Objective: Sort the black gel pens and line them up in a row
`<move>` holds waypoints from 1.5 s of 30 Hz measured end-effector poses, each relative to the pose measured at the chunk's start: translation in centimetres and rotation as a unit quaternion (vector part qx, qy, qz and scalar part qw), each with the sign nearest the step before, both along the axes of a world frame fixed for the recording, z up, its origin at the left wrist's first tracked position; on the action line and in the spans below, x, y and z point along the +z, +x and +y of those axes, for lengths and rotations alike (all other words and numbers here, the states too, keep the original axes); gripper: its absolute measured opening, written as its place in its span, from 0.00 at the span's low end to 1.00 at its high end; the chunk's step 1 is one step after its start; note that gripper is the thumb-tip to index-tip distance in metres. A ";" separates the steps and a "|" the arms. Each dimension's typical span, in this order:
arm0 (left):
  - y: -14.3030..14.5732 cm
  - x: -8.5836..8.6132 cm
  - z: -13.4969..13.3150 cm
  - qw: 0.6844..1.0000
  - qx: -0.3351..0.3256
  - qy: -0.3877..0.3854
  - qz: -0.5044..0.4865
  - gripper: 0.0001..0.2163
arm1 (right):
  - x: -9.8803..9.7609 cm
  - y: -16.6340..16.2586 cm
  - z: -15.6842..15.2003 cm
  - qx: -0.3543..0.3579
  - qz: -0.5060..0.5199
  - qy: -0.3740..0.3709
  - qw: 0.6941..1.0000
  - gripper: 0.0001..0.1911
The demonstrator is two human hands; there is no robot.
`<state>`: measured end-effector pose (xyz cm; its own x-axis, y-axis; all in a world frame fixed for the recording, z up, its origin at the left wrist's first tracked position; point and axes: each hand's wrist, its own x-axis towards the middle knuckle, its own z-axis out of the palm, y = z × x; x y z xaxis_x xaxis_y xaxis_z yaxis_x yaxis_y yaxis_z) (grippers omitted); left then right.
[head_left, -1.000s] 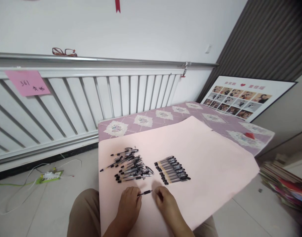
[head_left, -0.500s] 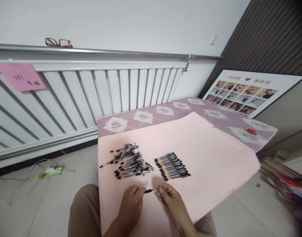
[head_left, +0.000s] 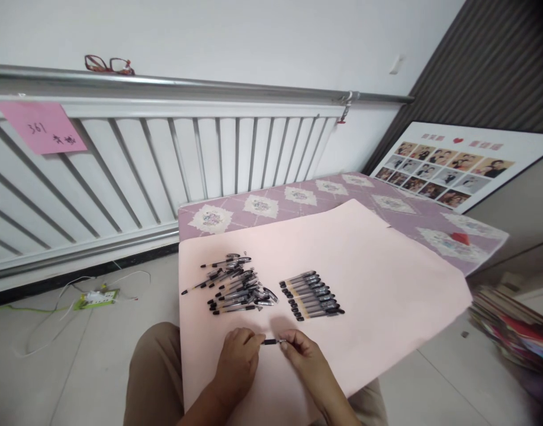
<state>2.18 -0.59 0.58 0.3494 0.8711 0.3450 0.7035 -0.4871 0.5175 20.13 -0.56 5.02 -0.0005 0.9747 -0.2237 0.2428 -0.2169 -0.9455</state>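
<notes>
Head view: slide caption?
Left hand holds a pen, right hand at its end, near a pen pile and pen row.

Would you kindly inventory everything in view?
held pen: one, black, between hands
loose pens: many, black, left pile
aligned pens: about ten, black, right row
sheet: one, pink, under pens
tablecloth: one, purple, under sheet
radiator: one, white, at wall
pipe: one, silver, above radiator
eyeglasses: one pair, brown, on pipe
note: one, pink, on radiator
photo board: one, white, far right
blurred stack: one, multicoloured, lower right
power strip: one, green, floor left
trouser legs: two, brown, bottom edge
left hand: one, on pen's left
right hand: one, at pen's right
</notes>
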 end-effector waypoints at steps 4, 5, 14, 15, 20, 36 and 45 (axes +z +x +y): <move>0.0 0.1 0.0 1.000 0.000 0.000 -0.004 0.17 | 0.1 0.0 0.0 0.024 -0.007 0.004 1.000 0.12; 0.0 0.1 0.0 1.000 0.000 -0.001 -0.005 0.17 | 0.1 0.1 0.0 0.027 -0.008 0.006 1.000 0.11; 0.0 0.2 0.1 1.000 -0.006 -0.016 -0.018 0.16 | 0.2 0.0 0.0 0.021 -0.014 0.028 0.999 0.10; 0.0 0.2 0.1 1.000 -0.008 -0.017 -0.018 0.16 | 0.1 0.1 0.0 0.023 -0.014 0.027 0.999 0.10; -0.1 0.4 0.1 1.000 -0.008 -0.024 -0.018 0.17 | -0.4 0.3 0.0 0.045 -0.023 0.027 0.998 0.09; -0.1 0.2 0.1 1.000 -0.009 -0.024 -0.004 0.11 | -0.7 0.5 -0.2 0.076 -0.101 0.085 0.988 0.05; 0.0 0.6 0.0 1.000 -0.001 -0.031 0.001 0.09 | -1.2 0.5 -0.3 0.102 -0.150 0.101 0.978 0.07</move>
